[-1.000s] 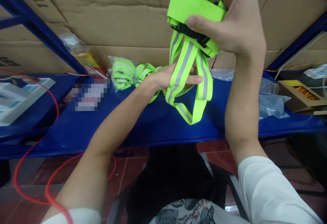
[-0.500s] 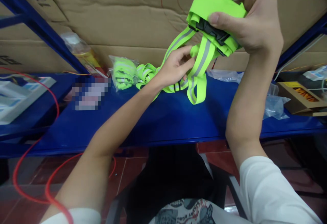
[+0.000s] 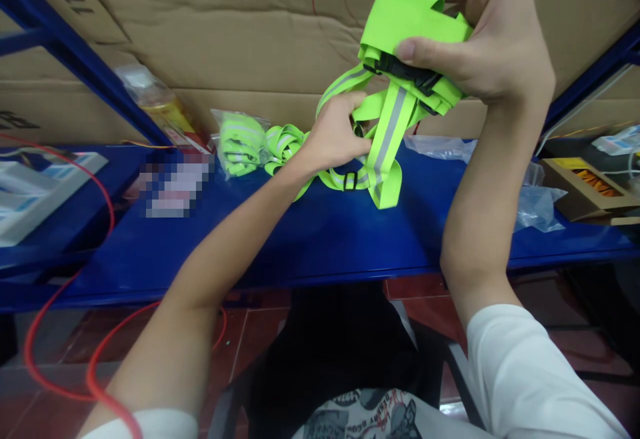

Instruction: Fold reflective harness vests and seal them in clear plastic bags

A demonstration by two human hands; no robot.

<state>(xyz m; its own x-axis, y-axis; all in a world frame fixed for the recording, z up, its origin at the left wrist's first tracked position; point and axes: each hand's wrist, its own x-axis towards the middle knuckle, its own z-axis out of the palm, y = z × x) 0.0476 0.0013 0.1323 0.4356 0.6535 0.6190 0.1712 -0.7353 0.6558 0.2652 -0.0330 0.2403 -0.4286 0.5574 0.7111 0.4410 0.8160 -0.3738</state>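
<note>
My right hand (image 3: 493, 39) is closed around a folded bundle of neon-yellow reflective strap (image 3: 405, 22), raised above the table. The thumb presses over a black plastic buckle (image 3: 407, 73) on its front. Loose lengths with a grey reflective stripe (image 3: 393, 129) hang below the bundle. My left hand (image 3: 336, 131) is closed on these hanging straps, its fingertips partly hidden by them. Under the left hand, more strap lies on the blue table (image 3: 300, 245), with a small black slider (image 3: 350, 181) on it.
A bagged roll of the same strap (image 3: 243, 142) and a loose roll (image 3: 286, 140) lie left of my left hand. A bottle (image 3: 155, 99) leans at the back left. Clear plastic bags (image 3: 540, 209) and an open carton (image 3: 590, 189) lie right. Red tubing (image 3: 33, 339) loops at left.
My right hand has moved slightly left and down with the bundle. My left hand has turned a little among the hanging straps, and the lower loop has shifted and narrowed.
</note>
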